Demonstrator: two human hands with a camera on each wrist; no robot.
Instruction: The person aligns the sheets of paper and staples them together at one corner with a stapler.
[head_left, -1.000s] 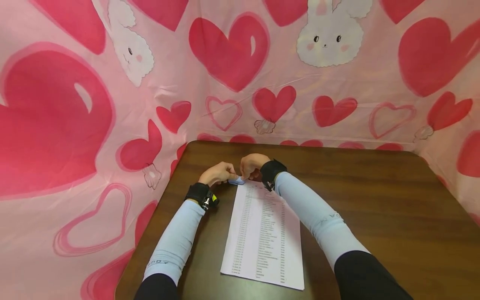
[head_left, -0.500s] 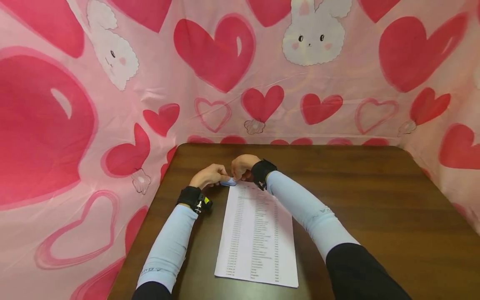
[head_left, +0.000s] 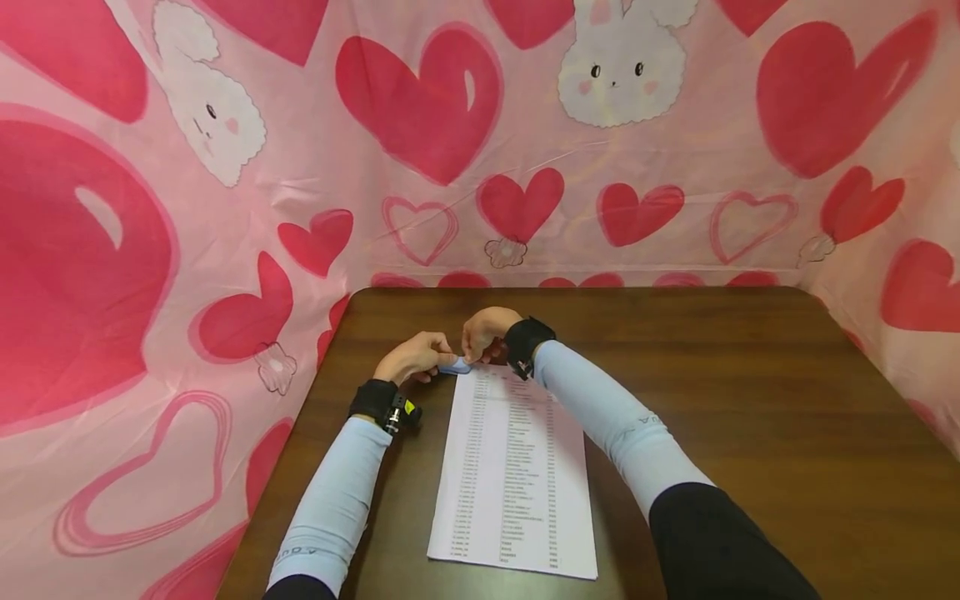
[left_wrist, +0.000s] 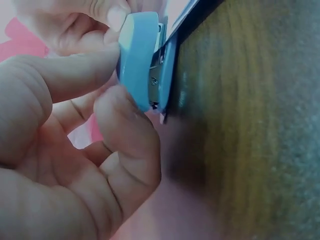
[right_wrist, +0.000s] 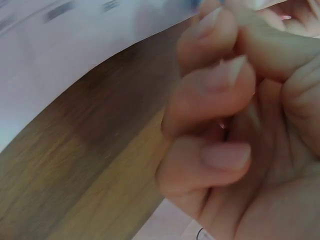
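Observation:
A small blue stapler [left_wrist: 141, 52] sits at the top left corner of a stack of printed sheets [head_left: 517, 475], the sheets' edge between its two arms. My left hand [head_left: 412, 358] holds the stapler, thumb on its cover and index finger curled near its lower end in the left wrist view. Across from it, my right hand [head_left: 487, 332] pinches at the stapler's other end, right by the paper corner. The right wrist view shows the right fingers [right_wrist: 212, 92] curled beside the paper's edge, the stapler mostly hidden beyond the fingertips.
A brown wooden table [head_left: 712, 417] lies under the papers and reaches far to the right. Behind it and along the left hangs a pink cloth [head_left: 420, 150] printed with hearts and rabbits. Both wrists wear black straps [head_left: 528, 340].
The head view has shifted, so hands, stapler and papers appear a little further left. Both hands stay at the stapler with almost the same hold.

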